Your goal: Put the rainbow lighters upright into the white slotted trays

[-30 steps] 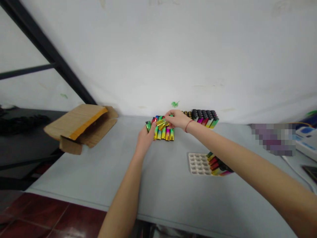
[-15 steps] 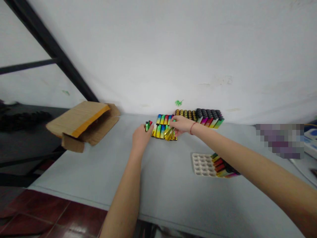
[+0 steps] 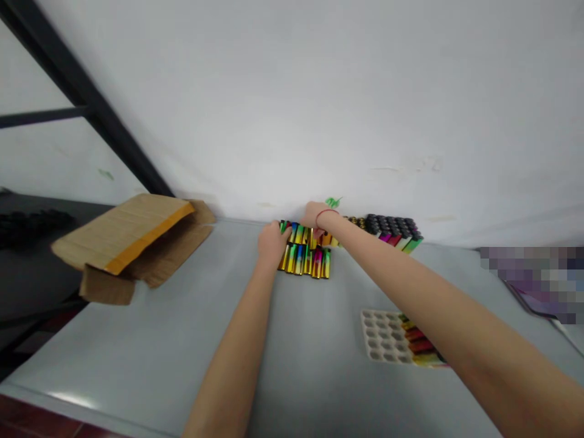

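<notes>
Shiny multicoloured cylinders [image 3: 306,260], gold at one end, lie side by side in two rows near the wall. My left hand [image 3: 272,242] is at the left end of the back row, its fingers closed around a green-and-red cylinder [image 3: 283,227]. Over the back row, my right hand [image 3: 316,217] points down with fingers pressed together on gold cylinders [image 3: 312,239]; which ones it grips is partly hidden. Behind my right wrist stand gold-topped pieces, beside a block of black-topped coloured pieces [image 3: 395,226].
An open cardboard box [image 3: 132,234] lies at the left of the grey table [image 3: 310,377]. A white tray with round holes [image 3: 385,336], partly filled with coloured pieces, sits under my right forearm. A blurred object lies far right. Black metal bars stand at the left.
My left hand has moved in against the rows. My right hand has shifted slightly left over the back row, and the front row now shows uncovered. The camera view has shifted.
</notes>
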